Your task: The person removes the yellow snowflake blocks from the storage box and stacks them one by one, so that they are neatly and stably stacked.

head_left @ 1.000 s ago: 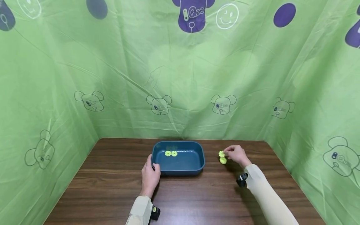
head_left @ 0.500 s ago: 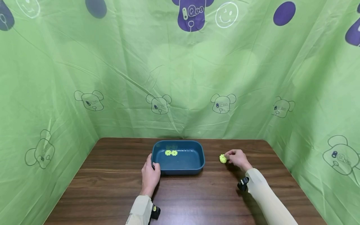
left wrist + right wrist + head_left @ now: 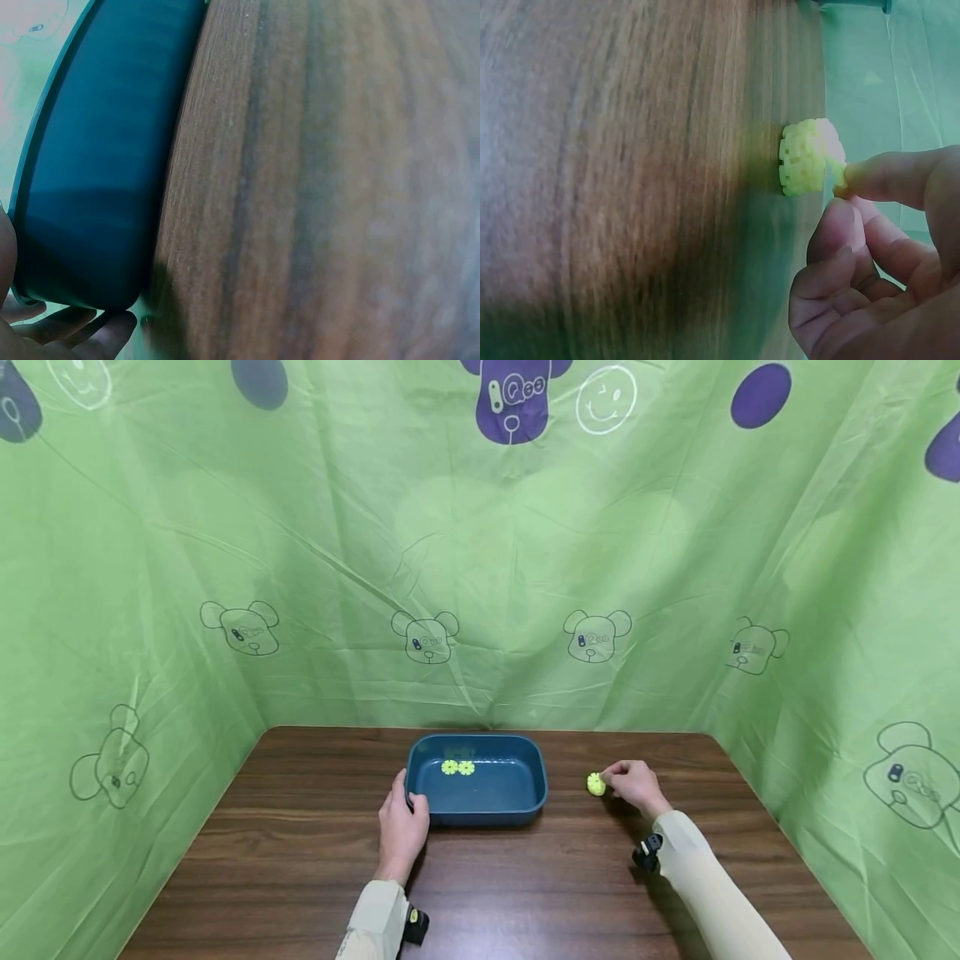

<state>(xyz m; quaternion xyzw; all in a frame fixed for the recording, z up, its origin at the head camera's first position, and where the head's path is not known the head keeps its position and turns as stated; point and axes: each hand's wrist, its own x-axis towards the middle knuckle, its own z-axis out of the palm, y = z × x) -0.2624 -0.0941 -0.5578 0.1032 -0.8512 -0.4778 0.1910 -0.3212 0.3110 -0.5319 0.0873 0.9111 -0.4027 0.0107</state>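
Note:
A dark blue rectangular tub (image 3: 480,818) stands near the table's far side. My left hand (image 3: 402,831) grips its near left corner; in the left wrist view the fingertips (image 3: 112,330) lie against the end of the tub wall (image 3: 97,150). Two yellow-green notched discs (image 3: 457,768) are side by side inside, toward the back left. To the tub's right, my right hand (image 3: 633,783) pinches a yellow-green notched disc (image 3: 838,174) between thumb and index finger. That disc is tilted against the top of a short stack of similar discs (image 3: 801,159) on the table.
The brown wood-grain table (image 3: 510,893) extends in front of the tub and to both sides. Green printed cloth (image 3: 480,685) hangs behind it and along the left and right sides. Each wrist carries a small black camera (image 3: 647,852).
My right hand has brought its disc nearer to me, from behind the stack onto its top, and over the last half second stays about there. The left hand and tub hold still.

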